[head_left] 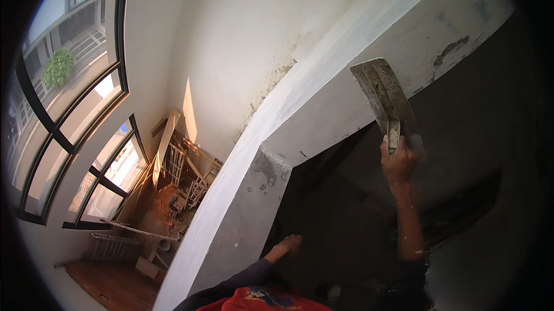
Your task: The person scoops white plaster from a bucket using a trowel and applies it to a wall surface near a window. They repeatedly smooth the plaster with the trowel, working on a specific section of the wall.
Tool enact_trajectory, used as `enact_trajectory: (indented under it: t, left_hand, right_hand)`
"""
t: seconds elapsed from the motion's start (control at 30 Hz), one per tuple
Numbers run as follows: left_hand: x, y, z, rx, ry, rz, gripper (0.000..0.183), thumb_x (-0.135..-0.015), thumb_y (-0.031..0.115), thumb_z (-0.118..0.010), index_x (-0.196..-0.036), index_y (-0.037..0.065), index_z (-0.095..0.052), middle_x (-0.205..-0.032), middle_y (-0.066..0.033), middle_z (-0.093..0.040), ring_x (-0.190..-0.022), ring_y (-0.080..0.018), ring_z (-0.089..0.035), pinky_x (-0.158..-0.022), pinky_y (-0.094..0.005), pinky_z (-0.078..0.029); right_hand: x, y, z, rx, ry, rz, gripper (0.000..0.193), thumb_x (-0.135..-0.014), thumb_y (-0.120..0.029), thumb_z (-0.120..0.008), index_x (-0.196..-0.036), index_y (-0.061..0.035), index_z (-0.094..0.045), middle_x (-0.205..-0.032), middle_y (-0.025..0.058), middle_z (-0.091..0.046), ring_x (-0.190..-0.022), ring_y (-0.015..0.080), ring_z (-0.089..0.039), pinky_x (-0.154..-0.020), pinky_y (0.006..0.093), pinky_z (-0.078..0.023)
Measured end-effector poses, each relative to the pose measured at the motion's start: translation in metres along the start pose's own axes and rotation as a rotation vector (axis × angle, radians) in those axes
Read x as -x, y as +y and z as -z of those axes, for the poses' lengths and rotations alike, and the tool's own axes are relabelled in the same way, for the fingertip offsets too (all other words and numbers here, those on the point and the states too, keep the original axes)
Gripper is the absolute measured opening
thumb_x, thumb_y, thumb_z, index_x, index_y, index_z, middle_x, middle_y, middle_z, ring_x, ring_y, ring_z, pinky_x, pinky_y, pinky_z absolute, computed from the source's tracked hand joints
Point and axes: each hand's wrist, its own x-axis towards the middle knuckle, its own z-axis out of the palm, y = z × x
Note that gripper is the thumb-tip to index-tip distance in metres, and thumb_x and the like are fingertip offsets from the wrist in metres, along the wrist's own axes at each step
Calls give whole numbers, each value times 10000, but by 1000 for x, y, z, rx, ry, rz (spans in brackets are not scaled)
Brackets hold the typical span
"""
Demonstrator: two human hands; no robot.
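Trowel (384, 98) in R hand (397, 164), on beam (346, 100); L hand (287, 246) below.

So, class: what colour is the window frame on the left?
Black: the window frame shows dark against the pale wall, head view.

One trowel (384, 100), held in the fingers of the right hand (397, 164). Two hands: the left hand (287, 246) is below and to the left. Two windows (69, 103), far left of the fingers. One beam (346, 63).

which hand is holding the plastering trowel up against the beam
The right hand grips the grey, plaster-smeared metal trowel against the white beam face; the left hand hangs lower and holds nothing visible.
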Motion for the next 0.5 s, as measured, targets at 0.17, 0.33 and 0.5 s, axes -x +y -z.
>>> enact_trajectory:
  t: [0.17, 0.33, 0.5]
  left_hand:
    - [-1, -4, 9, 50, 68, 0, 400, -731, 227, -656, -1049, -7, -588, -1056, -218, -615, -1020, -362, -584, -858, -440, -485]
    - [-11, -12, -7, -40, 68, -3, 410, -726, 230, -661, -1050, -10, -585, -1060, -205, -618, -1017, -347, -591, -850, -432, -493]
    - [3, -8, -3, -106, 17, 11, 359, -733, 199, -652, -1040, 22, -594, -994, -193, -639, -951, -339, -619, -799, -423, -513]
  right_hand:
    - [85, -40, -58, 4, -221, 98, 303, -789, -314, -651, -689, -71, -500, -578, 117, -576, -497, 322, -585, -463, 441, -459]
    - [121, -33, -61, -215, -253, 39, 268, -786, -266, -659, -734, -38, -527, -616, 141, -568, -549, 347, -578, -504, 449, -440]
    - [85, -43, -25, -328, -38, -33, 278, -815, -249, -651, -723, -27, -512, -577, 139, -546, -510, 360, -559, -470, 443, -419]
